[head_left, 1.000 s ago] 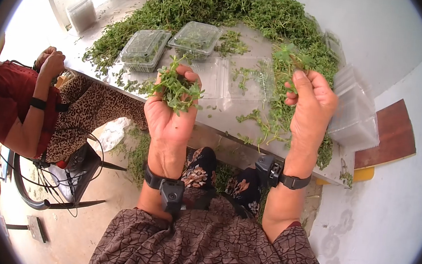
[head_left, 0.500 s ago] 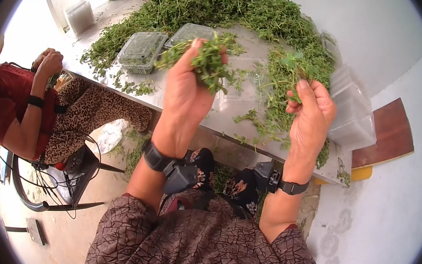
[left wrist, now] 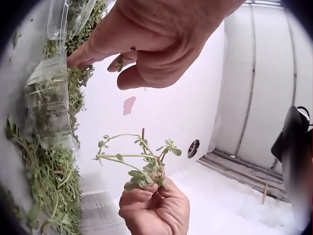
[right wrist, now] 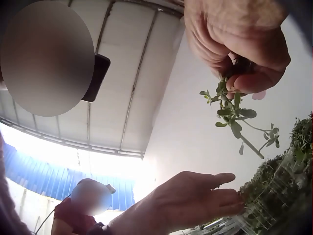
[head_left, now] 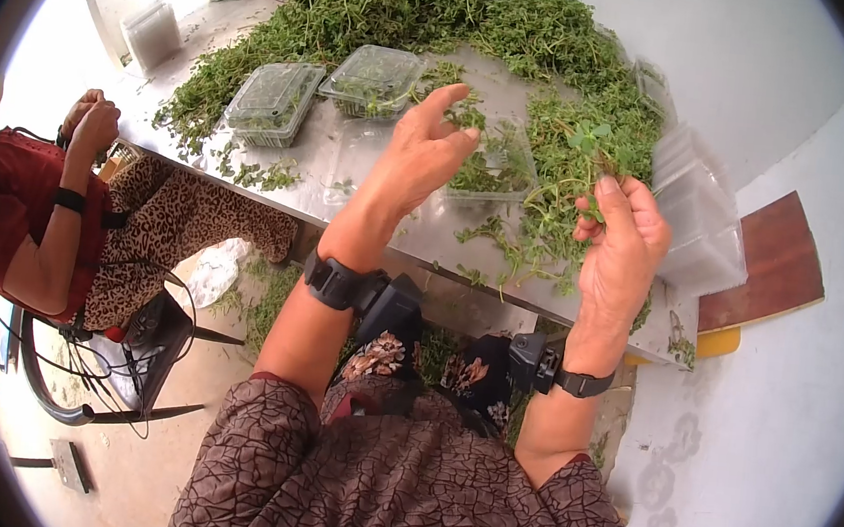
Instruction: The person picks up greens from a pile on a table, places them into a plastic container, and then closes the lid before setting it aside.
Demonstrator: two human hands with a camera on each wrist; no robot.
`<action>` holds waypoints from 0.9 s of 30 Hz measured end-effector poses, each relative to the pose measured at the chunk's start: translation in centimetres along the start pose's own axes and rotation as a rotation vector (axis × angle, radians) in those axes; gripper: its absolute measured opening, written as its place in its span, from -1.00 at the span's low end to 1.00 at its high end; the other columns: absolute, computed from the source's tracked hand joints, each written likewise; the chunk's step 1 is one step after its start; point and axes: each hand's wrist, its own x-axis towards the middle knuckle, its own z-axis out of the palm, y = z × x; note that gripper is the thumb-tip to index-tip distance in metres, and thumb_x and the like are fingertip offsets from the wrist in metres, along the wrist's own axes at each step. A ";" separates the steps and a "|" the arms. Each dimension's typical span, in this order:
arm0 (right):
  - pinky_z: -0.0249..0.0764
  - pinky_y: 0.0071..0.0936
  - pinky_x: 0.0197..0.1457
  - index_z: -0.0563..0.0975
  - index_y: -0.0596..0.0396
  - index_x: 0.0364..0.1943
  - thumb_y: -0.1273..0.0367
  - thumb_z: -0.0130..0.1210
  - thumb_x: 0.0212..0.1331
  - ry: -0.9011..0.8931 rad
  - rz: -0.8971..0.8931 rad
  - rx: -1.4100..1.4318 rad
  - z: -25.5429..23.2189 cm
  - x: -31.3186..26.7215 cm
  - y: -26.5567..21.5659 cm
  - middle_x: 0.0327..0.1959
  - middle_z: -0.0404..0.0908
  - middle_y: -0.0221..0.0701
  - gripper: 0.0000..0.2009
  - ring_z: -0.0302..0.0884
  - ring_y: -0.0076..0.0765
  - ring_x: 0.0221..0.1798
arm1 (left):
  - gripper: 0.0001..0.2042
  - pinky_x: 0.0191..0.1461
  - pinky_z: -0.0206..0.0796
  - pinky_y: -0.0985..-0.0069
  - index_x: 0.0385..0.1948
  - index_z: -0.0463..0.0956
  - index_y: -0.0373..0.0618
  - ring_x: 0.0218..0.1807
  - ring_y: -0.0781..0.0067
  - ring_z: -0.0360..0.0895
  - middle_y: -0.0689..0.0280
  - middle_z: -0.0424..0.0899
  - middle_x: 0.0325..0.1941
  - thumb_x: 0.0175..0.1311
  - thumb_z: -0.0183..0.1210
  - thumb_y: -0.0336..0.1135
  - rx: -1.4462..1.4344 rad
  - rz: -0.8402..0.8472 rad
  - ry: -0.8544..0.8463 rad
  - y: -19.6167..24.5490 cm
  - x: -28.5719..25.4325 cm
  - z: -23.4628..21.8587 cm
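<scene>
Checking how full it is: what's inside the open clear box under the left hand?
Green herb sprigs lie in the open clear box. The left hand covers its near-left part, so that portion is hidden.

My left hand (head_left: pixel 422 153) reaches forward over the table (head_left: pixel 320 169), palm down, fingers nearly straight and loosely spread, holding nothing. My right hand (head_left: pixel 620 236) is raised near the table's front edge, palm toward me, fingers curled, thumb and fingertips pinched together. Both forearms are lifted, each wrist wearing a black strap.
</scene>
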 end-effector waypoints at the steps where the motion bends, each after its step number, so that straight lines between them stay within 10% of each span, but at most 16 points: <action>1: 0.33 -0.68 -0.56 0.57 0.27 -0.35 0.40 0.14 0.17 -0.001 0.003 0.005 0.0 0.0 0.0 -0.52 0.56 -0.44 -0.84 0.51 -0.59 -0.50 | -0.47 0.20 0.20 0.43 0.28 0.16 -0.27 0.16 0.23 0.36 -0.04 0.34 0.19 0.27 0.05 -0.37 0.001 -0.001 -0.001 -0.3 0.2 -0.3; 7: 0.33 -0.68 -0.57 0.57 0.27 -0.34 0.40 0.14 0.18 -0.015 0.015 0.031 0.1 0.1 0.1 -0.51 0.57 -0.44 -0.84 0.52 -0.59 -0.50 | -0.54 0.04 0.30 0.57 0.26 0.21 -0.24 0.19 0.31 0.44 0.13 0.56 -0.09 0.31 -0.04 -0.43 0.224 0.010 -0.130 -0.5 0.1 -0.5; 9: 0.33 -0.68 -0.57 0.57 0.27 -0.34 0.40 0.14 0.18 -0.019 0.011 0.040 0.1 0.0 0.1 -0.51 0.57 -0.44 -0.84 0.53 -0.59 -0.50 | -0.53 0.10 0.32 0.48 0.27 0.21 -0.17 0.24 0.24 0.41 0.07 0.56 -0.01 0.28 -0.05 -0.49 0.397 0.321 -0.078 -1.9 0.3 -0.3; 15: 0.36 -0.69 -0.56 0.57 0.27 -0.32 0.41 0.13 0.19 -0.010 0.008 0.043 0.6 0.4 -0.4 -0.50 0.58 -0.43 -0.84 0.54 -0.58 -0.49 | -0.43 0.25 0.26 0.24 0.28 0.23 0.04 0.28 -0.03 0.33 0.08 0.36 0.29 0.18 0.01 -0.56 0.543 0.542 0.050 -2.3 -0.4 0.0; 24: 0.40 -0.62 -0.52 0.58 0.27 -0.30 0.38 0.13 0.19 -0.051 -0.020 0.003 2.9 2.4 0.2 -0.51 0.60 -0.39 -0.82 0.54 -0.55 -0.50 | -0.55 0.09 0.38 0.22 0.14 0.40 -0.04 0.18 -0.14 0.40 -0.11 0.36 0.23 0.15 0.05 -0.55 0.623 0.447 0.024 -3.0 -2.2 0.4; 27: 0.47 -0.37 -0.32 0.60 0.19 -0.22 0.24 0.16 0.14 -0.232 -0.095 -0.650 3.0 2.9 2.9 -0.45 0.65 -0.22 -0.72 0.60 -0.33 -0.47 | -0.58 0.08 0.38 0.21 0.10 0.42 -0.09 0.16 -0.15 0.40 -0.10 0.37 0.22 0.14 0.07 -0.54 0.622 0.468 0.055 -3.0 -2.4 0.3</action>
